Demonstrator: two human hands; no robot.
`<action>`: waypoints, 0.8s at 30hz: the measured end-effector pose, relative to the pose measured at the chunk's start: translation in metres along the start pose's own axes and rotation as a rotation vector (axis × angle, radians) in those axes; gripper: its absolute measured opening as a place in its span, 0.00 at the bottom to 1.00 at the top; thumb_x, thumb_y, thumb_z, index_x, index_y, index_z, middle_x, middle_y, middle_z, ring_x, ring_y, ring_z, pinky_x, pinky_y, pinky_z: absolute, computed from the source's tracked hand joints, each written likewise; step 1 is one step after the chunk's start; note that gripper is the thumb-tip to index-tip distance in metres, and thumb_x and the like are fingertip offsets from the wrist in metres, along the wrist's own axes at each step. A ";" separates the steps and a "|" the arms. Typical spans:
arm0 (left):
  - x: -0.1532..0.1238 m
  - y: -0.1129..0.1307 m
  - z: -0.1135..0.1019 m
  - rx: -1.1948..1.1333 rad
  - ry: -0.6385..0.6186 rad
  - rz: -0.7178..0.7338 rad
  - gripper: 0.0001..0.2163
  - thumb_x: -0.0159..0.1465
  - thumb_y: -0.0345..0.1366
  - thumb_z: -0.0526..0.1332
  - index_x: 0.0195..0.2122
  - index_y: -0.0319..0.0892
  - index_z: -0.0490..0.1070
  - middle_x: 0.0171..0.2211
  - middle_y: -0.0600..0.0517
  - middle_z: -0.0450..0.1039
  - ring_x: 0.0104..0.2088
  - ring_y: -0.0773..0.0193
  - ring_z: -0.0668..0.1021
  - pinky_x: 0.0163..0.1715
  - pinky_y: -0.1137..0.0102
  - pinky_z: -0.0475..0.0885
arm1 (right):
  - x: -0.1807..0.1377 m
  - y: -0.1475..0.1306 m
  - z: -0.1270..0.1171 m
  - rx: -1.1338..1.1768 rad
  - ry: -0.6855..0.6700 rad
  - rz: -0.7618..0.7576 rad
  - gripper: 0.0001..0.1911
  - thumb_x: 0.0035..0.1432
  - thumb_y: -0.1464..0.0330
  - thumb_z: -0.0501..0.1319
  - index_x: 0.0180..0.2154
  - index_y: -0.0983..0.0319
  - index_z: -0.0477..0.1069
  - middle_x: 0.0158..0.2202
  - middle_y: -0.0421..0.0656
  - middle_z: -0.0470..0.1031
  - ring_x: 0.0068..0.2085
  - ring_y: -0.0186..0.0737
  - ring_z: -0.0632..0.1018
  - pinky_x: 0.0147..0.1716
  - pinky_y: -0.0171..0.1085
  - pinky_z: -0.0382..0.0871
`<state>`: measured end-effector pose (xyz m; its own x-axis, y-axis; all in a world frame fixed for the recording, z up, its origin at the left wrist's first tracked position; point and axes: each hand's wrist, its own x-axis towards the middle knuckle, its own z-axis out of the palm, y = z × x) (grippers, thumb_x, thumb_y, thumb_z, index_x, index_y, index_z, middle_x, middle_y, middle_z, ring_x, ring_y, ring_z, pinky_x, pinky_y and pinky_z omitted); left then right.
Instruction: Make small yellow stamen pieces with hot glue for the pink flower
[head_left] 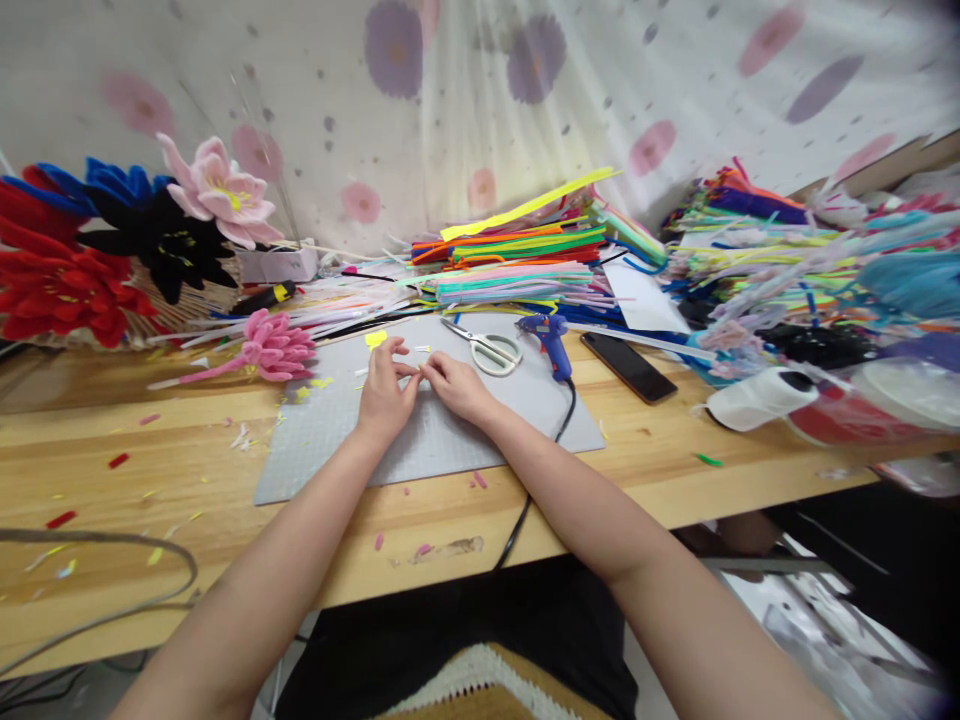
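Over the grey cutting mat (315, 455), my left hand (385, 395) and my right hand (456, 386) meet at the fingertips. Thumb and forefinger of each are pinched together; whatever lies between them is too small to name. My left hand's other fingers are raised and loosely curled. Just beyond the hands lie scissors (491, 352) with pale handles, blades pointing away to the left. A blue glue gun (553, 345) rests to their right, its black cord running toward the table's front edge. Yellow scraps (375, 340) lie beside my left hand.
A pink fuzzy flower (274, 348) lies left of the mat, below a bunch of red, black and pale pink flowers (221, 192). Bundles of coloured pipe cleaners (517, 245) are piled behind. A phone (628, 367) and a white bottle-like object (761, 398) lie at right.
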<state>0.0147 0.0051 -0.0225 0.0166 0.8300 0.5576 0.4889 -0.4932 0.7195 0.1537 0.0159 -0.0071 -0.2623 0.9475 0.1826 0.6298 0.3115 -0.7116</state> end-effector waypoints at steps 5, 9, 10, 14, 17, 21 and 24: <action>0.000 0.000 0.002 -0.024 0.000 0.013 0.23 0.54 0.29 0.59 0.50 0.46 0.54 0.43 0.51 0.62 0.30 0.72 0.76 0.36 0.68 0.74 | -0.001 -0.001 0.003 -0.041 0.030 -0.002 0.09 0.61 0.65 0.49 0.32 0.61 0.64 0.28 0.39 0.70 0.31 0.33 0.69 0.32 0.31 0.56; 0.001 0.001 0.002 -0.032 0.003 0.005 0.23 0.54 0.28 0.59 0.50 0.46 0.54 0.42 0.51 0.62 0.30 0.72 0.76 0.36 0.68 0.74 | 0.000 0.000 0.003 -0.037 0.033 0.013 0.10 0.62 0.65 0.48 0.32 0.61 0.64 0.28 0.39 0.70 0.31 0.34 0.69 0.32 0.32 0.56; 0.000 0.002 0.002 -0.033 0.003 0.001 0.24 0.53 0.28 0.59 0.50 0.46 0.54 0.42 0.51 0.62 0.30 0.72 0.76 0.36 0.68 0.74 | 0.001 0.001 0.003 -0.036 0.030 0.017 0.11 0.62 0.65 0.48 0.32 0.61 0.64 0.28 0.39 0.69 0.30 0.34 0.69 0.32 0.32 0.56; 0.000 0.002 0.000 -0.040 0.005 -0.018 0.24 0.53 0.27 0.59 0.50 0.46 0.53 0.43 0.51 0.62 0.30 0.72 0.76 0.36 0.68 0.74 | 0.002 0.002 0.001 -0.009 0.031 0.036 0.12 0.62 0.64 0.47 0.31 0.61 0.64 0.26 0.38 0.68 0.29 0.33 0.68 0.31 0.32 0.56; 0.000 0.001 0.000 -0.041 0.012 -0.033 0.24 0.53 0.28 0.59 0.50 0.46 0.53 0.42 0.51 0.62 0.30 0.73 0.76 0.36 0.68 0.74 | 0.001 0.002 0.001 0.042 0.022 0.016 0.12 0.62 0.63 0.48 0.31 0.61 0.64 0.26 0.37 0.68 0.29 0.32 0.68 0.31 0.31 0.56; 0.000 0.000 0.001 -0.012 0.014 -0.022 0.24 0.53 0.29 0.59 0.50 0.45 0.54 0.42 0.51 0.62 0.29 0.73 0.75 0.36 0.68 0.74 | -0.001 0.001 0.003 0.043 0.022 -0.024 0.09 0.60 0.63 0.50 0.32 0.61 0.64 0.27 0.37 0.68 0.29 0.32 0.68 0.32 0.31 0.56; 0.000 0.002 0.000 0.010 0.007 0.002 0.26 0.52 0.28 0.60 0.52 0.45 0.54 0.45 0.49 0.61 0.31 0.72 0.75 0.38 0.66 0.73 | -0.001 -0.001 0.003 0.042 0.032 -0.003 0.08 0.60 0.65 0.50 0.32 0.61 0.63 0.27 0.38 0.68 0.29 0.33 0.67 0.32 0.32 0.56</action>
<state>0.0160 0.0040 -0.0210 0.0116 0.8270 0.5621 0.4978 -0.4923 0.7140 0.1512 0.0147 -0.0088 -0.2406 0.9485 0.2058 0.5976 0.3119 -0.7387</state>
